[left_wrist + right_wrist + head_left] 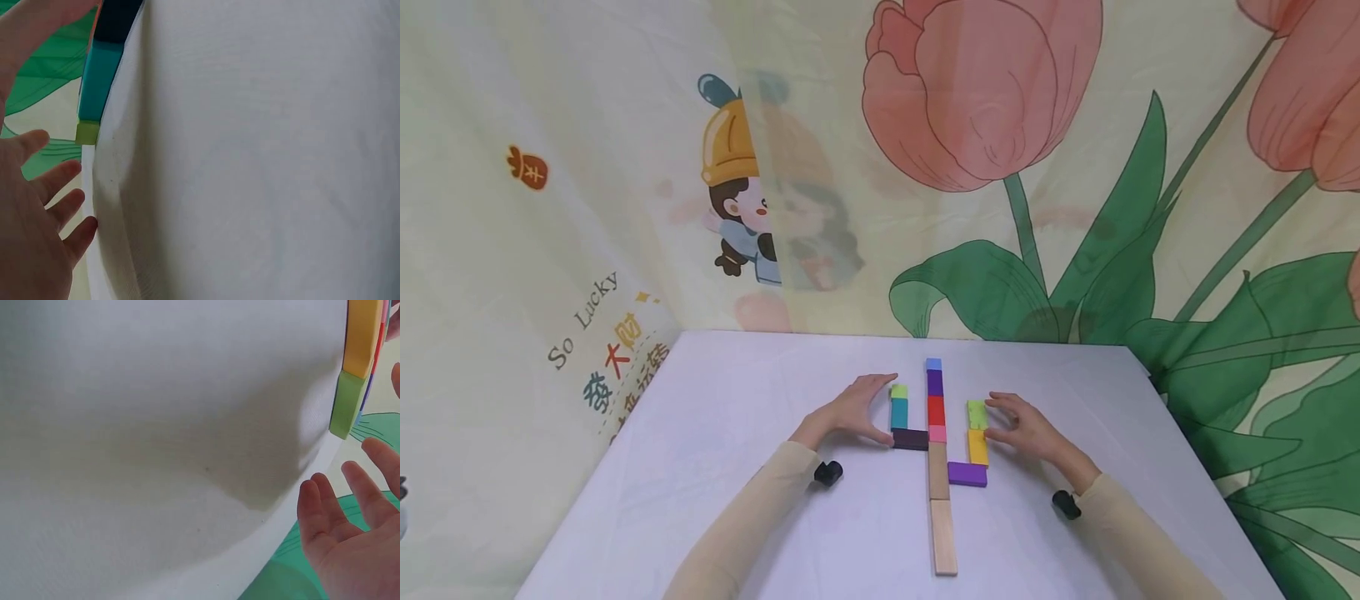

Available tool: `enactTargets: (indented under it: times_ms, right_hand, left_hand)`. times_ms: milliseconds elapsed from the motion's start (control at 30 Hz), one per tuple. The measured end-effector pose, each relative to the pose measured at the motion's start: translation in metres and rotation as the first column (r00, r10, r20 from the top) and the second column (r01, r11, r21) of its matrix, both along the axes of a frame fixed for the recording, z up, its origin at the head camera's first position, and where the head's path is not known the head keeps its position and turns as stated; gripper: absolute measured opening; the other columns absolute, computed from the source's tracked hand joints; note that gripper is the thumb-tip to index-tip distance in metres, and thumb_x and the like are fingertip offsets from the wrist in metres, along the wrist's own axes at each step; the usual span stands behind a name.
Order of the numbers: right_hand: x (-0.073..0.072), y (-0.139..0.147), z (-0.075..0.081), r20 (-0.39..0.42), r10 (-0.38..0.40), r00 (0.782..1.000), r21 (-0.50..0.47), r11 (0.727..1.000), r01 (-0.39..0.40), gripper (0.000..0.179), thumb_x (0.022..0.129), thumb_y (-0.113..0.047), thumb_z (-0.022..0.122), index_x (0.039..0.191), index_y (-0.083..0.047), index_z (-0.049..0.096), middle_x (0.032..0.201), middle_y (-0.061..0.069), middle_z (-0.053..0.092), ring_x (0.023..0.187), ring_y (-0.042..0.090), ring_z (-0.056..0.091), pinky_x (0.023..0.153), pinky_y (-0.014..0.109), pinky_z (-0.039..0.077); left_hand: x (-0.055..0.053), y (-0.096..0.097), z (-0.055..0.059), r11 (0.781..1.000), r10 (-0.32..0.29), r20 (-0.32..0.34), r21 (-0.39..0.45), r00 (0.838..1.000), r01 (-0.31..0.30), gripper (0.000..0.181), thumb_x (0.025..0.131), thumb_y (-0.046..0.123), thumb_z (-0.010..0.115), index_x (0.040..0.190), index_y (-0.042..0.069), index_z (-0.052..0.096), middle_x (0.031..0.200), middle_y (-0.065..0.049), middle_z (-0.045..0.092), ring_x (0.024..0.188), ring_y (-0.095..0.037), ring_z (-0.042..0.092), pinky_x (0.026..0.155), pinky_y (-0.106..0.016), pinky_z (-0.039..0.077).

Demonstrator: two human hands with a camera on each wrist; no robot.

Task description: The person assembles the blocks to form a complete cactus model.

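Note:
Coloured blocks form a cactus-like figure on the white table. Its middle column runs from a light blue block (933,364) through purple, red (936,410) and pink down to two wooden blocks (943,537). My left hand (853,410) spreads around the left branch of a lime block (899,391), a teal block (899,414) and a dark block (911,439); its thumb is beside the dark one. Beside the right branch, my right hand (1028,429) has fingertips near a green block (977,414) and its thumb near a yellow block (977,447). A violet block (967,474) joins that branch to the column.
The white tabletop (715,467) extends around the figure. Behind it hangs a cloth printed with tulips (977,92) and a cartoon figure. Each wrist carries a small black device, one at the left sleeve (752,517), one at the right.

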State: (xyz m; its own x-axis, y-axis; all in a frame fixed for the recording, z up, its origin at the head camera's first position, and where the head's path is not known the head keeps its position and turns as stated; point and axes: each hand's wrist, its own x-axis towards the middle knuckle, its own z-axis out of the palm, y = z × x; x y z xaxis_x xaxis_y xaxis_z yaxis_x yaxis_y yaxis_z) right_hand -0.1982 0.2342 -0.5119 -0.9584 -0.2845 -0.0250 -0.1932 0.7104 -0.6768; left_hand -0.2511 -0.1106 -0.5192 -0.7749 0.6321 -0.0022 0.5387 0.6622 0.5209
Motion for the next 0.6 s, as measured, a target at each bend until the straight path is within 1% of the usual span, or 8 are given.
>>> enactTargets:
  times_ms: [133,233,367,600]
  right_hand:
    - [0.0018,0.0011,-0.0044,0.017,0.008,1.000,-0.011,1.000,-0.008,0.060,0.086,-0.023,0.078,0.136,0.001,0.055,0.148,0.024,0.041,0.139,0.046,0.033,0.108,0.061,0.032]
    - [0.0034,0.0018,-0.0079,0.019,0.017,1.000,-0.003,1.000,-0.017,0.061,0.086,-0.024,0.078,0.136,0.002,0.055,0.148,0.024,0.042,0.138,0.046,0.034,0.108,0.061,0.032]
    - [0.0039,0.0025,-0.0096,0.006,0.020,1.000,0.011,1.000,-0.020,0.060,0.086,-0.024,0.077,0.136,0.002,0.055,0.148,0.025,0.042,0.138,0.046,0.034,0.108,0.060,0.033]
    - [0.0032,0.0018,-0.0058,-0.008,0.020,1.000,0.013,1.000,-0.020,0.058,0.087,-0.025,0.077,0.134,0.001,0.057,0.147,0.025,0.043,0.137,0.046,0.035,0.108,0.060,0.034]
  left_hand:
    - [0.0001,0.0023,-0.0034,0.998,-0.002,-0.008,-0.057,1.000,0.002,0.110,0.065,0.055,0.083,0.153,0.011,0.032,0.156,-0.009,0.036,0.144,-0.028,0.028,0.117,-0.046,0.025]
    - [0.0008,0.0029,-0.0036,0.997,-0.016,-0.010,-0.073,1.000,0.015,0.107,0.065,0.055,0.083,0.151,0.010,0.036,0.155,-0.010,0.037,0.145,-0.029,0.027,0.117,-0.048,0.024]
    - [0.0017,0.0030,-0.0025,0.996,-0.031,-0.008,-0.080,0.999,0.030,0.107,0.066,0.056,0.083,0.151,0.009,0.037,0.156,-0.011,0.036,0.145,-0.031,0.026,0.116,-0.052,0.023]
    - [0.0010,0.0034,-0.0008,0.996,-0.046,-0.030,-0.084,0.998,0.044,0.104,0.068,0.055,0.081,0.151,0.011,0.037,0.155,-0.009,0.037,0.145,-0.031,0.026,0.116,-0.052,0.025]
